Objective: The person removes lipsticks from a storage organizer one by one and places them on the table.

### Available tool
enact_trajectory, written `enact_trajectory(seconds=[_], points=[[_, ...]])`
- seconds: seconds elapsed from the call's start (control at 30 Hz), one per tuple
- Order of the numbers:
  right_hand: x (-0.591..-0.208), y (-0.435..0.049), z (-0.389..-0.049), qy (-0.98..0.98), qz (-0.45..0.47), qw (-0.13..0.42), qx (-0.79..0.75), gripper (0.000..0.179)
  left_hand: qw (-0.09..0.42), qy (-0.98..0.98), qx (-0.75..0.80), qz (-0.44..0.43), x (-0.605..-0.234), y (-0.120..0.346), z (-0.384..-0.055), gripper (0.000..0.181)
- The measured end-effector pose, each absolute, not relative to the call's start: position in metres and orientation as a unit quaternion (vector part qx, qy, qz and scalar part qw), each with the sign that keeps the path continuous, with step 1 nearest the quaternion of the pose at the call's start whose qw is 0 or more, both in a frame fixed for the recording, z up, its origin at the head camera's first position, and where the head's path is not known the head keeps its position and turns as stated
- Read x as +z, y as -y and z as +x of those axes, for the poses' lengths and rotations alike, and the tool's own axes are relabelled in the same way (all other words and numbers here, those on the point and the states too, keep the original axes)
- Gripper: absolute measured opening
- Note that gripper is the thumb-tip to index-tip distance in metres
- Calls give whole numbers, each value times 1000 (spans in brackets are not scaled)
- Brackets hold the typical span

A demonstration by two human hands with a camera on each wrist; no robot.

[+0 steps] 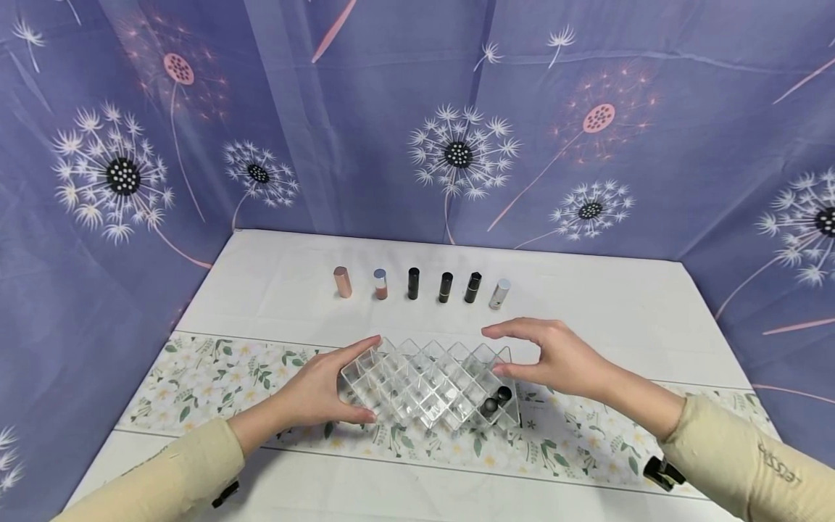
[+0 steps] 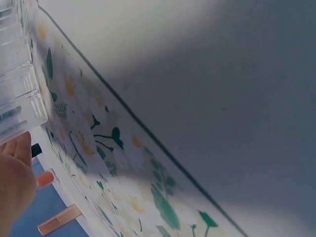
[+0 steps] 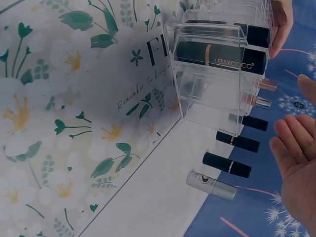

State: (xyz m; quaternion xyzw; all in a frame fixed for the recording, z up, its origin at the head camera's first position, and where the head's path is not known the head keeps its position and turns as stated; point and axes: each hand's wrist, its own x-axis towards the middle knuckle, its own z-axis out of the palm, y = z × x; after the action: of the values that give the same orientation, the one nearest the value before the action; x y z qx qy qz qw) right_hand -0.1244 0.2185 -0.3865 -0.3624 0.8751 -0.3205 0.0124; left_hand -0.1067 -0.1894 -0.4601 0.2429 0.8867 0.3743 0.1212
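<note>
A clear lipstick organizer (image 1: pixel 433 384) with diamond-shaped compartments stands on the floral strip of the table. My left hand (image 1: pixel 320 388) grips its left end, thumb along the front and forefinger at the back corner. Two black lipsticks stand in its right-end compartments; the outer lipstick (image 3: pixel 217 57) bears gold lettering. My right hand (image 1: pixel 554 359) hovers at the right end, thumb and fingers spread apart with nothing between them. Its thumb overlaps the organizer's edge in the head view. In the right wrist view, the right fingers (image 3: pixel 291 140) are apart from the organizer.
Behind the organizer, several lipsticks stand in a row: a rose-gold one (image 1: pixel 342 282), a pink one with a bluish cap (image 1: pixel 380 283), black ones (image 1: pixel 414 283) and a silver one (image 1: pixel 500 293) at the right. A purple dandelion-print curtain (image 1: pixel 365 145) borders the table's back and sides.
</note>
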Motion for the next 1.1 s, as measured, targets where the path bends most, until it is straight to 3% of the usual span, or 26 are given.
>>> enact_trajectory(seconds=[1.1], points=[[-390,-221,-118,-886,-346,49,-306,57,128,-884,383,236,-459,190,-109,118]])
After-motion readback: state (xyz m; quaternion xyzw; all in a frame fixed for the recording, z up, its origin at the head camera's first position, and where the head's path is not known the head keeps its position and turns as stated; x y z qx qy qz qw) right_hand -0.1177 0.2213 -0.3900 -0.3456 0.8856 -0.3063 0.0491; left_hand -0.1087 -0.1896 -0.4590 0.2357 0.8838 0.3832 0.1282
